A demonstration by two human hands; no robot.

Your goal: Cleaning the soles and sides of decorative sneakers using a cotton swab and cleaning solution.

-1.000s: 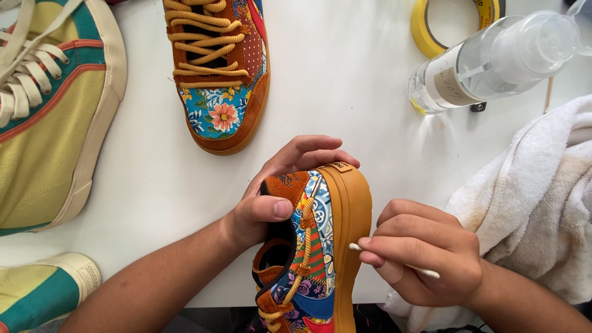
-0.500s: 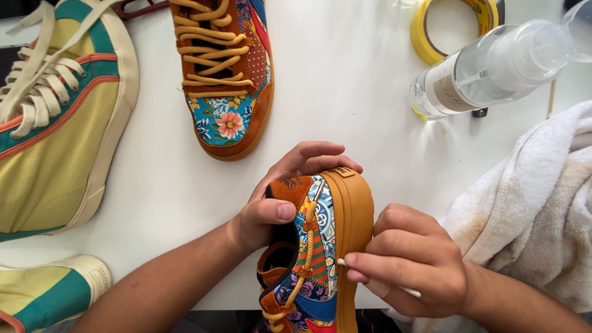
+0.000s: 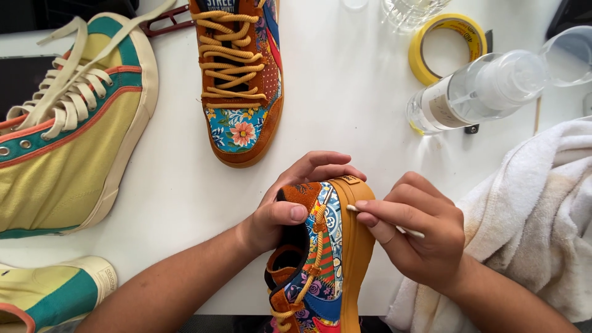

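Observation:
My left hand [image 3: 290, 203] grips a colourful patterned sneaker [image 3: 324, 259] with an orange-tan sole, held on its side at the table's near edge, heel end away from me. My right hand [image 3: 419, 234] pinches a thin cotton swab [image 3: 364, 213] whose tip touches the seam where the sole meets the upper. The matching sneaker [image 3: 240, 80], with tan laces and a floral toe, lies flat on the white table [image 3: 345, 111] beyond my hands.
A yellow and teal high-top shoe [image 3: 68, 129] lies at the left, its pair [image 3: 49, 296] at the bottom left. A clear pump bottle [image 3: 475, 92] lies on its side beside a yellow tape roll [image 3: 447, 46]. A white towel [image 3: 542, 216] is bunched at the right.
My right hand has slid the swab up along the sole's edge toward the heel end. The view has shifted slightly; the left hand's grip is unchanged.

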